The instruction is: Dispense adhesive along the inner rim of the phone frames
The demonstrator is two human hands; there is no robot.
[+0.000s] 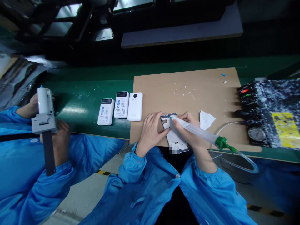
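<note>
Head: syringe (pixel 201 132) above cardboard (pixel 159 90), green bench (pixel 77 107).

Syringe (pixel 199 131) held at frame (pixel 180 139)

The syringe is gripped in the right hand (pixel 190 130), its blue tip (pixel 171 118) held at the frame's far end. The frame is touched by the left hand (pixel 152 130), fingers spread. A green cap (pixel 220 142) and clear tube (pixel 252 167) are fitted at the syringe's rear. Paper (pixel 206 120) is laid on the cardboard (pixel 159 90) near the right hand. Three white packs (pixel 135 109) are lined up leftward, and a tool (pixel 45 122) is held by a co-worker (pixel 18 162)
</note>
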